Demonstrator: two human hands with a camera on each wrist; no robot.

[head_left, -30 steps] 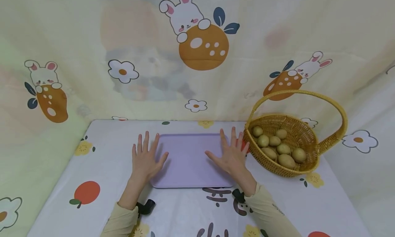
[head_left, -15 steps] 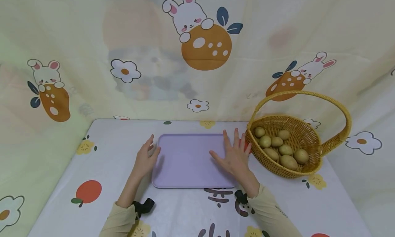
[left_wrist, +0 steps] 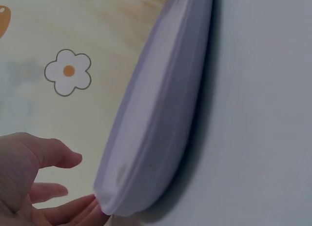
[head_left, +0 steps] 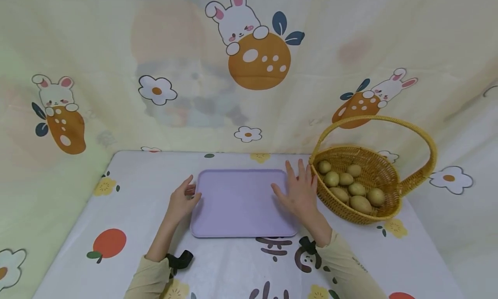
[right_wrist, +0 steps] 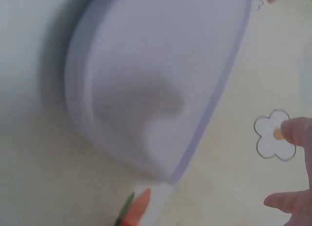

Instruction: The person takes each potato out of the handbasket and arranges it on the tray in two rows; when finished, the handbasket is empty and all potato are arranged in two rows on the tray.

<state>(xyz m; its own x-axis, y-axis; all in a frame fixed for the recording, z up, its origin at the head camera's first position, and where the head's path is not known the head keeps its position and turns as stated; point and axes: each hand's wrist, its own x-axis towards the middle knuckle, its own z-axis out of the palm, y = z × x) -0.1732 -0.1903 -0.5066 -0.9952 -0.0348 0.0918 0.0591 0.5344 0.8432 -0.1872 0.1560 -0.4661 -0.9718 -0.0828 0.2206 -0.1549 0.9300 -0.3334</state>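
A pale purple rectangular tray (head_left: pixel 241 204) lies flat on the table in the head view. Beside its left edge is my left hand (head_left: pixel 182 201), fingers slightly bent; in the left wrist view the fingertips of this hand (left_wrist: pixel 44 187) reach the tray's outer side (left_wrist: pixel 161 138), and contact is hard to tell. My right hand (head_left: pixel 301 195) is spread over the tray's right edge, between tray and basket, holding nothing. The right wrist view has part of the right hand (right_wrist: pixel 297 167) at its right side, apart from the tray (right_wrist: pixel 156 70), with a shadow on the tray's surface.
A wicker basket (head_left: pixel 327 199) with a tall arched handle stands at the right of the table, close to my right hand. Several potato-like, yellowish-brown items (head_left: pixel 360 204) lie in it. A printed cloth covers the table (head_left: pixel 136 195), and a printed curtain (head_left: pixel 186 117) hangs behind.
My left hand has turned sideways and its spread fingers have drawn together beside the tray. My right hand has shifted slightly right, toward the basket. Tray and basket stay in place.
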